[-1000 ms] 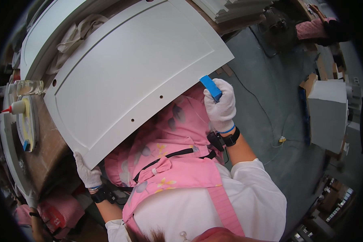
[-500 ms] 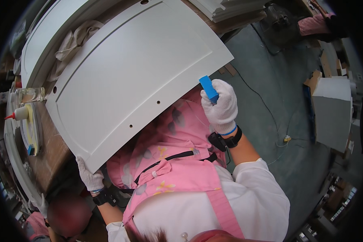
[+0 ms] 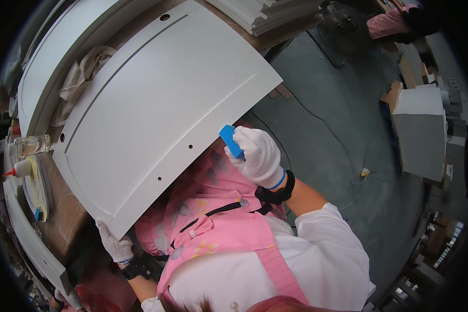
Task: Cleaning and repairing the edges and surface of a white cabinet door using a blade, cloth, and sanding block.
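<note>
A large white cabinet door panel (image 3: 156,109) with a recessed frame and small drilled holes lies tilted across a brown workbench (image 3: 62,223), its near edge over my pink apron. My right hand (image 3: 257,156), in a white knit glove, is shut on a blue sanding block (image 3: 231,140) pressed against the panel's near long edge. My left hand (image 3: 114,244), also gloved, grips the panel's lower left corner from underneath.
Crumpled cloth (image 3: 83,73) lies beside another white panel (image 3: 52,57) at upper left. A glue bottle (image 3: 21,167), a glass jar (image 3: 31,144) and a round tape roll (image 3: 36,192) sit at the left. White boxes (image 3: 418,130) and cables lie on the grey floor at right.
My right hand with the blue block has slid a little along the panel's near edge. A person's dark head seen at lower left half a second ago is out of view.
</note>
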Tool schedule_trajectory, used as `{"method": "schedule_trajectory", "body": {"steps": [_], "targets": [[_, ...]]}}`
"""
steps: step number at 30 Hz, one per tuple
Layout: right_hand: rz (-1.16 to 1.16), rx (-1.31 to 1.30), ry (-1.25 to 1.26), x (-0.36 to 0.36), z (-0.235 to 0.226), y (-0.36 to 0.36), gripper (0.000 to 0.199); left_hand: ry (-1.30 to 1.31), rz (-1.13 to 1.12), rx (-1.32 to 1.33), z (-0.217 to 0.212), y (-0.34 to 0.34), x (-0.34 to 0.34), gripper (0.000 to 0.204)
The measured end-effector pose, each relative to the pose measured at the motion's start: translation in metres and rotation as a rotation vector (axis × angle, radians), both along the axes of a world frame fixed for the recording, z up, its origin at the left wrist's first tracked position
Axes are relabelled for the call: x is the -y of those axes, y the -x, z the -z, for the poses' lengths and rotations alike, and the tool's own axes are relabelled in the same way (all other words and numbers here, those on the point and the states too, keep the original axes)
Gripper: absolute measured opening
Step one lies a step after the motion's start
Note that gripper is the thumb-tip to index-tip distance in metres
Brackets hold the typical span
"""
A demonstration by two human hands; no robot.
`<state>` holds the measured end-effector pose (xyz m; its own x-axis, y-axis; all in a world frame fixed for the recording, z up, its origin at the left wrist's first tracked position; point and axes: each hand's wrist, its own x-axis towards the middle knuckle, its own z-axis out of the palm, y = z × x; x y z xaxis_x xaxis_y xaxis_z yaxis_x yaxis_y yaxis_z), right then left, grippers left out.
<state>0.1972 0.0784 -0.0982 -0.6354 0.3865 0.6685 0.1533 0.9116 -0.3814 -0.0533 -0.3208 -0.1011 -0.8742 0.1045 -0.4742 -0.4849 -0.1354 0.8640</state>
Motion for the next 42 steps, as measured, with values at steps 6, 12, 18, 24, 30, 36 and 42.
{"method": "schedule_trajectory", "body": {"steps": [6,12,18,24,30,36,42], "targets": [[0.452,-0.055,-0.057,-0.100,0.015,-0.036,0.040,0.007,-0.040,0.021,-0.008,-0.001,-0.010,0.044],[0.585,-0.141,0.048,-0.112,0.000,-0.042,0.041,-0.021,-0.017,0.034,-0.003,0.003,0.002,0.046],[0.552,-0.081,0.113,-0.117,0.007,-0.048,0.038,0.005,-0.029,0.021,-0.015,-0.004,-0.016,0.046],[0.597,-0.135,0.202,-0.117,0.008,-0.048,0.039,-0.062,-0.007,0.049,-0.008,0.000,-0.007,0.045],[0.263,-0.107,0.273,-0.063,-0.003,-0.021,0.035,0.028,0.064,-0.077,0.018,0.012,0.030,0.039],[-0.227,0.063,0.208,0.020,-0.009,0.010,0.046,-0.188,-0.063,0.109,0.000,0.006,-0.002,0.032],[0.047,0.030,0.074,-0.014,-0.004,0.003,0.045,-0.310,-0.105,0.096,0.007,-0.002,0.007,0.033]]}}
